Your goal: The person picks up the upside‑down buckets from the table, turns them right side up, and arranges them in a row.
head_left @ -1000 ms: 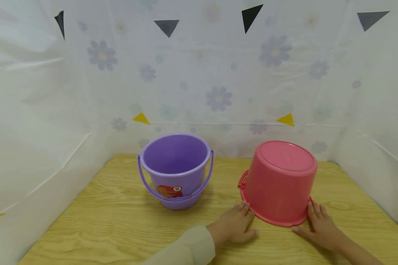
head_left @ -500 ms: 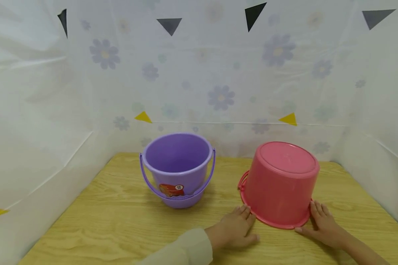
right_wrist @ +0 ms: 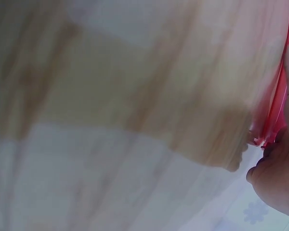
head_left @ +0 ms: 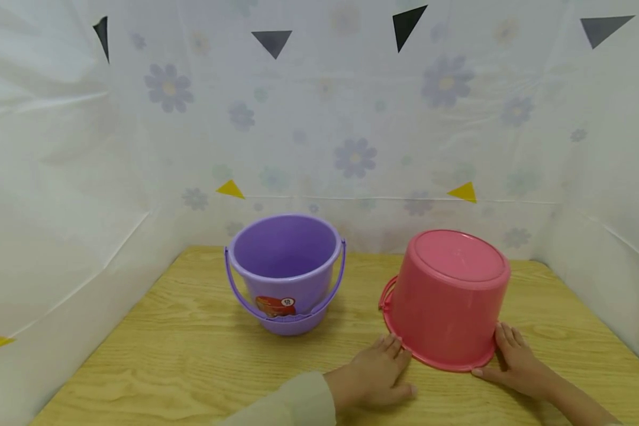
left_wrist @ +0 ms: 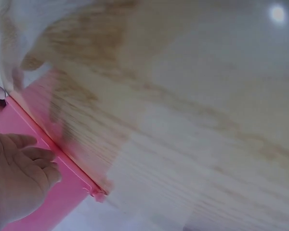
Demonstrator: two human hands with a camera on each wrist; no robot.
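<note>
A pinkish-red bucket (head_left: pixel 449 319) stands upside down on the right side of the table, its base facing up. Its handle (head_left: pixel 387 293) sticks out at the left of the rim. My left hand (head_left: pixel 377 373) lies low beside the rim's front left, with extended fingers touching it. At the front right, my right hand (head_left: pixel 519 364) has its fingertips against the rim and its thumb stretched along the front. The left wrist view shows loosely extended fingers (left_wrist: pixel 36 159) next to the pink rim (left_wrist: pixel 53 147). In the right wrist view the rim (right_wrist: pixel 281 91) meets the hand (right_wrist: pixel 277 178).
An upright purple bucket (head_left: pixel 293 284) stands left of the pink one, its handle (head_left: pixel 287 318) hanging down in front. The wood-grain table (head_left: pixel 191 355) is bounded by white sheeting (head_left: pixel 298 136) with flower prints behind and plain sheets at the sides.
The pink bucket has slid slightly toward me, and both hands have stayed at its rim. The camera view has shifted a little. The purple bucket stands as before.
</note>
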